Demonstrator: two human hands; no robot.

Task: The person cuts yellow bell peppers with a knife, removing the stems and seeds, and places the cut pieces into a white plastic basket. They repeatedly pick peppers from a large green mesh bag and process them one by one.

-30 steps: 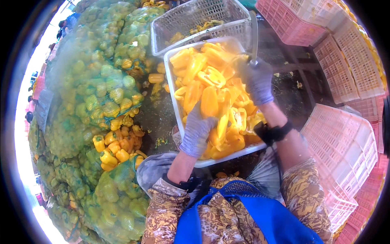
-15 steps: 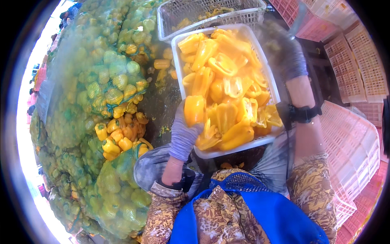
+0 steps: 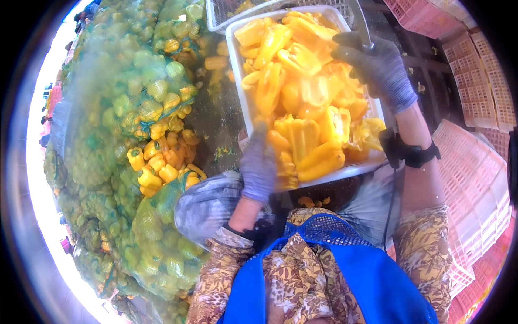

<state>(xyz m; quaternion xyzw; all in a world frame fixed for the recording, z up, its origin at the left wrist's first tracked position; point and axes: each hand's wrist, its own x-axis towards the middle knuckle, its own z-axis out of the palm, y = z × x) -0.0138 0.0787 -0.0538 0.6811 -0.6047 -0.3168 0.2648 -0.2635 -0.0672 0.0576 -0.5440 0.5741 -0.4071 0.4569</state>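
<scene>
A heap of mesh sacks [image 3: 102, 162], full of green and yellow peppers, fills the left side, with another mesh sack [image 3: 167, 243] nearer the person. Loose yellow peppers [image 3: 156, 167] lie at their right edge, beside the dark floor [image 3: 216, 143]. In the middle a white crate [image 3: 234, 62] stands before the person's knees, heaped with yellow peppers [image 3: 305, 135], some of them hollow; a second crate [image 3: 218, 15] stands just beyond its far end. Pale pink crates [image 3: 467, 186] rise right of the right forearm, and more stand farther off.

Haze softens the sacks on the left. The gloved left hand [image 3: 259, 166] is blurred at the crate's near left side and covers part of its rim; whether its fingers hold a pepper I cannot tell. The second crate is cut off at the far edge of view. The gloved right hand [image 3: 377, 70] hides some of the white crate's right rim, its fingers curled round the handle of a knife [image 3: 361, 24], whose tip is hard to make out.

The white crate's long axis runs from far left to near right; its peppers lie at mixed angles. The knife's blade points far, leaning slightly left
</scene>
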